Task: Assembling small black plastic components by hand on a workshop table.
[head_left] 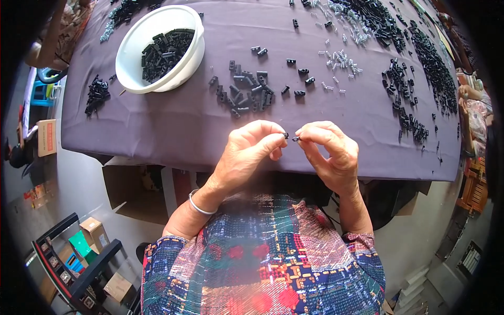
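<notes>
Multicoloured patchwork-print fabric makes up the person's shirt (262, 257), closest to the view. A pale bangle (201, 205) circles the left wrist. Just over the table's near edge, the left hand (249, 149) pinches a small black plastic part (286, 135) between thumb and fingertips. The right hand (335, 152), facing it, pinches a slim dark piece (296, 139) the same way; the two lie very close together, and whether they touch is too small to tell.

Purple-grey cloth covers the table (157, 131). Beyond the hands lies a loose group of black cylindrical sleeves (257, 89), with a few black blocks (299, 93) to its right. Small black parts (415, 128) cluster near the right side, and a little black pile (97, 95) sits at the left. Next to that pile, a white plastic bowl (181, 77) holds many black pieces (167, 55). Farther off, silvery coil springs (342, 63) lie scattered before a large black heap (374, 23).
</notes>
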A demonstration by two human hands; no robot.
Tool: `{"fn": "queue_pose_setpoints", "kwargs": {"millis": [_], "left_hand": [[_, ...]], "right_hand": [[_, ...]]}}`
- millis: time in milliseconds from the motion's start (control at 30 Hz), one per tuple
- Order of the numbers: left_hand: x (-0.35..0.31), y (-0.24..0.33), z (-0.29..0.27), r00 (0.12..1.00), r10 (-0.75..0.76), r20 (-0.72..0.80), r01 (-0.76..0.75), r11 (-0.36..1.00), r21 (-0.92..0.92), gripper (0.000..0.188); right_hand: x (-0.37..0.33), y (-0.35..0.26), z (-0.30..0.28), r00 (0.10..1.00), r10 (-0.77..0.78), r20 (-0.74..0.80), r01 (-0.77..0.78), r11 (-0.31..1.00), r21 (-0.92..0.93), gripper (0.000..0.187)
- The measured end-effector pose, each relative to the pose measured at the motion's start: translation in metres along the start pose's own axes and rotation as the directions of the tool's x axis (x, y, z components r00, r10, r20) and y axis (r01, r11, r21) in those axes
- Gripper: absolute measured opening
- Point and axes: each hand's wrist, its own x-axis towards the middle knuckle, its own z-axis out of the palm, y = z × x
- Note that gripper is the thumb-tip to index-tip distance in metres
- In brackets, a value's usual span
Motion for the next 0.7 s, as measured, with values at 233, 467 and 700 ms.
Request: {"fn": "queue_pose_setpoints", "kwargs": {"millis": [233, 467, 700], "left_hand": [[-0.002, -0.002, 0.004, 1.0, 0.018, -0.002, -0.017, 0.998, 0.068, 0.016], [-0.002, -0.002, 0.006, 1.0, -0.007, -0.004, 0.008, 0.986, 0.165, 0.017], [-0.003, 0.0, 0.011, 1.0, 0.01, -0.021, -0.005, 0.974, 0.227, 0.016]], "right_hand": [[-0.006, 0.001, 0.001, 0.999, -0.052, 0.009, 0.052, 0.996, -0.074, 0.026], [-0.008, 0.004, 0.0, 0.989, -0.143, 0.031, 0.146, 0.98, -0.132, 0.026], [-0.009, 0.01, -0.001, 0.975, -0.207, 0.079, 0.216, 0.966, -0.14, 0.027]]}}
